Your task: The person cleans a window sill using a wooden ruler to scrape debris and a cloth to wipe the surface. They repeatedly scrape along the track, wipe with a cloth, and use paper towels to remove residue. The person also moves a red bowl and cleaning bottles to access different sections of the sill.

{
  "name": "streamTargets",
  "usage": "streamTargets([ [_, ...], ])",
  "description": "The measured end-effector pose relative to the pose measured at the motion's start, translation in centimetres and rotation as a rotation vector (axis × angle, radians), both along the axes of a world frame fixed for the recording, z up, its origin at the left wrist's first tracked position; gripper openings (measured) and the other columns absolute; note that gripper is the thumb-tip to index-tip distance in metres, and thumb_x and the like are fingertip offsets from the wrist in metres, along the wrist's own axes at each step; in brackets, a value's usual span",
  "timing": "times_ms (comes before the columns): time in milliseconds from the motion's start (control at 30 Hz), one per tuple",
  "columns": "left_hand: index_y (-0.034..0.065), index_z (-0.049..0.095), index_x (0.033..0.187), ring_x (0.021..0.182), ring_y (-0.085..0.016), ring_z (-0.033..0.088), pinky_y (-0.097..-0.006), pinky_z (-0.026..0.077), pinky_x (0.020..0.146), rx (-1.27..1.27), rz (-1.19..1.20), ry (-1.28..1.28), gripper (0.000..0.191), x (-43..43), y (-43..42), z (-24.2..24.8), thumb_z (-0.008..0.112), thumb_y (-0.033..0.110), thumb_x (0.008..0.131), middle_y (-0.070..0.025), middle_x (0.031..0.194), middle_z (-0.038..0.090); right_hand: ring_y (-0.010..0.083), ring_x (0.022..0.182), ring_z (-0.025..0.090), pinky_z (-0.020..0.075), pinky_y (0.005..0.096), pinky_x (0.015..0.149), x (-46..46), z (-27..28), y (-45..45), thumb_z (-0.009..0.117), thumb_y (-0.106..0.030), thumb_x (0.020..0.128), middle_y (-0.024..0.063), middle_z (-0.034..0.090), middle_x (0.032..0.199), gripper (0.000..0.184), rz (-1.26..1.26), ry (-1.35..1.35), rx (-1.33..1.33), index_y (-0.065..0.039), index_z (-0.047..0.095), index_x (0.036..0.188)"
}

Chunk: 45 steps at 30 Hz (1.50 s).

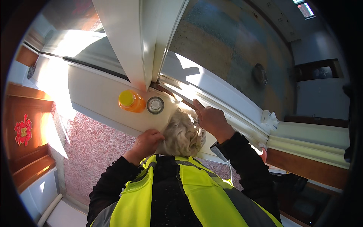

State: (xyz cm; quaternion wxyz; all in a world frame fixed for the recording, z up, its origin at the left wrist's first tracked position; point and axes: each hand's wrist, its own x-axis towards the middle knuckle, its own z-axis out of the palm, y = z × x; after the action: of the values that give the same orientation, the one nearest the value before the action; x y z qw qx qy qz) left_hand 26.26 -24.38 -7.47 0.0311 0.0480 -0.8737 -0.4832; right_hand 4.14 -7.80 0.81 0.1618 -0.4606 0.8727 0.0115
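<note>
A crumpled grey-beige cloth (183, 133) is bunched on the white windowsill in front of my body. At its left edge is my left hand (146, 143), the curled fingers pinching its border. My right hand (211, 120) is at the cloth's right side, its index finger extended to the window track (181, 98). The undersides of its other fingers are hidden, so their hold on the cloth is unclear. Left of the cloth stand an orange bottle (137, 104) with a yellow cap and a small round metal-rimmed container (155, 105).
A white window frame post (141, 42) rises beyond the bottle. Past the open sash lies a tiled floor (215, 48) with a metal basin (260, 74). A white tissue pack (269, 119) sits at the sill's right. Speckled red flooring (93, 142) lies below left, near a wooden door (28, 130).
</note>
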Motion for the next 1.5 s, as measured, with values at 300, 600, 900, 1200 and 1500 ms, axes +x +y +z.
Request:
streamTargets([
  [300,0.0072,0.063,0.089,0.084,-0.032,0.059,-0.0386,0.049,0.075,-0.004,-0.036,0.048,0.018,0.0,-0.2,0.0,0.06,0.001,0.071,-0.0102,0.089,0.061,0.0396,0.068,0.062,0.0493,0.0485,0.063,-0.9,3.5,10.4,0.049,-0.027,0.092,0.0211,0.063,0.073,0.042,-0.246,-0.049,0.157,-0.018,0.046,0.133],
  [600,0.0099,0.063,0.086,0.083,-0.031,0.059,-0.0395,0.049,0.072,-0.031,-0.017,0.044,0.017,-0.1,-0.2,-0.2,0.06,0.002,0.071,-0.0087,0.084,0.06,0.0384,0.07,0.062,0.049,0.0481,0.064,-0.7,3.9,11.1,0.05,-0.026,0.091,0.0213,0.063,0.075,0.043,-0.238,-0.091,0.142,-0.018,0.046,0.133],
  [900,0.0106,0.063,0.085,0.082,-0.031,0.059,-0.04,0.049,0.07,-0.007,0.01,0.05,0.016,0.0,0.1,-0.3,0.06,0.003,0.071,-0.0085,0.085,0.059,0.0341,0.065,0.061,0.0484,0.0456,0.06,-2.3,-0.4,-0.3,0.044,-0.031,0.094,0.0135,0.064,0.074,0.038,0.029,-0.118,-0.084,-0.019,0.05,0.13],
  [1200,0.0111,0.063,0.084,0.08,-0.031,0.059,-0.04,0.049,0.069,-0.021,0.008,-0.015,0.011,-0.4,-0.1,-0.2,0.06,0.006,0.076,-0.0085,0.083,0.059,0.0329,0.062,0.059,0.0482,0.0444,0.058,-1.2,2.7,-0.6,0.047,-0.027,0.093,0.0149,0.06,0.066,0.042,0.014,-0.013,0.134,-0.017,0.047,0.133],
  [1500,0.0118,0.064,0.086,0.084,-0.031,0.059,-0.0399,0.049,0.072,-0.021,-0.043,0.004,0.012,-0.3,-0.3,-0.2,0.061,0.006,0.076,-0.0081,0.087,0.06,0.0319,0.063,0.062,0.0495,0.0438,0.058,-1.9,5.5,12.1,0.051,-0.024,0.09,0.015,0.062,0.068,0.042,-0.075,0.071,0.266,-0.016,0.049,0.131],
])
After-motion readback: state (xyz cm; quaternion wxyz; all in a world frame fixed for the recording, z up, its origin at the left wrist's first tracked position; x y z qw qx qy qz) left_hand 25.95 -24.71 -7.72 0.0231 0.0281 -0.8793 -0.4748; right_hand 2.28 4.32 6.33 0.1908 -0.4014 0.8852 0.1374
